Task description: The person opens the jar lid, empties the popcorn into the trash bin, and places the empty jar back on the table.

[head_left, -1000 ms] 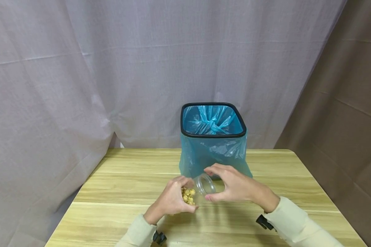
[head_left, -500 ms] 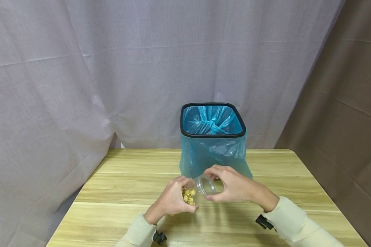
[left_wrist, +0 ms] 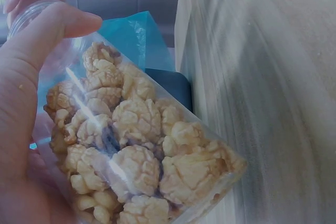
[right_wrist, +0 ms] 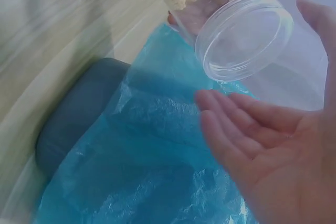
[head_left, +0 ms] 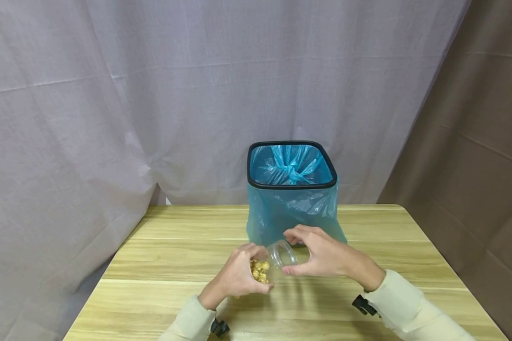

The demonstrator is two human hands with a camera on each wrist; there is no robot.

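My left hand (head_left: 238, 273) grips a clear plastic jar (left_wrist: 142, 145), its thumb lying across the jar near the neck. Yellowish popcorn (head_left: 260, 271) fills much of the jar, which lies tilted with its round end toward the right hand. That clear end (right_wrist: 244, 36) has a ridged rim; whether a lid covers it I cannot tell. My right hand (head_left: 324, 255) hovers around this end, fingers on one side and thumb on the other. In the right wrist view, its fingertips (right_wrist: 207, 98) stand apart from the rim, holding nothing.
Just beyond the hands stands a bin with a black rim (head_left: 291, 186) and a blue plastic liner (head_left: 294, 208). The wooden table (head_left: 175, 255) lies below, with a grey curtain (head_left: 196, 118) behind it and a brown one (head_left: 465, 156) at the right.
My right fingers and thumb closed in on the jar's clear end half a second ago and have now spread away from it. The left hand keeps its grip in about the same place.
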